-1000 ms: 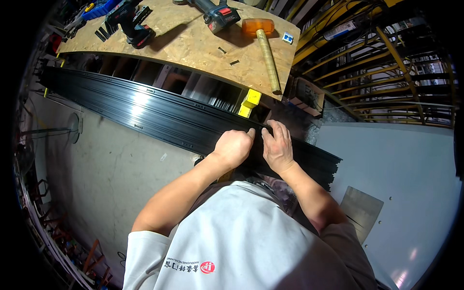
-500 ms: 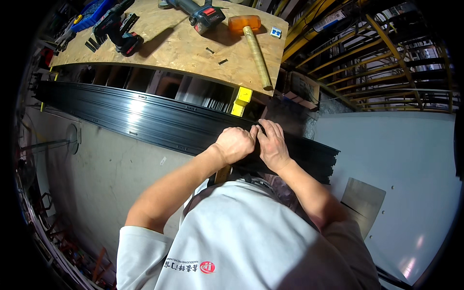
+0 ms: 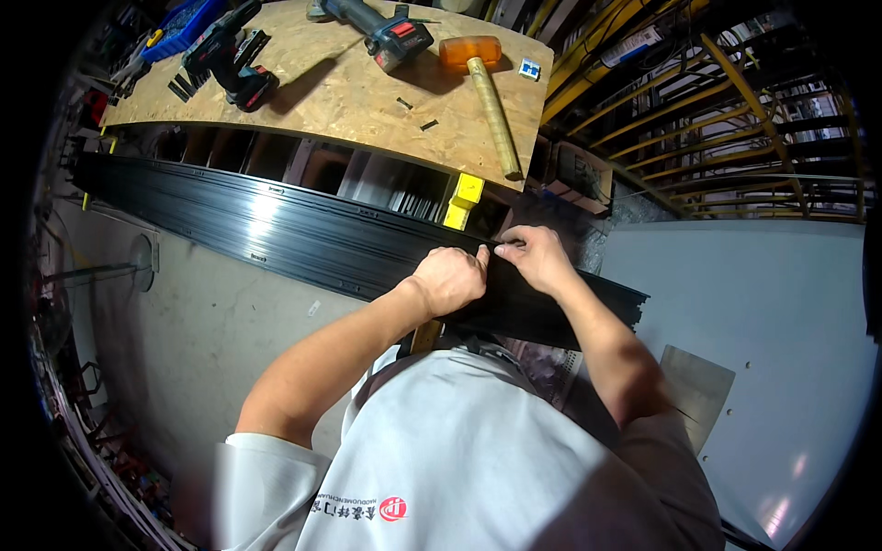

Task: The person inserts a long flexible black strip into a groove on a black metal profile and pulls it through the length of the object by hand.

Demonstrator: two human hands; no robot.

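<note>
Head view: left hand (image 3: 450, 278) and right hand (image 3: 536, 257) side by side, fingertips meeting on the top edge of a long stack of black strips (image 3: 303, 230). Fingers (image 3: 480, 262) of the left curled narrow, pinching that edge; fingers of the right bent down onto it, exact grip hard to tell. Strips running far leftward from the fingers. Beyond the fingers, a yellow clamp (image 3: 462, 198) and a wooden table (image 3: 340, 92) carrying a mallet (image 3: 485, 83) and two drills (image 3: 381, 28).
</note>
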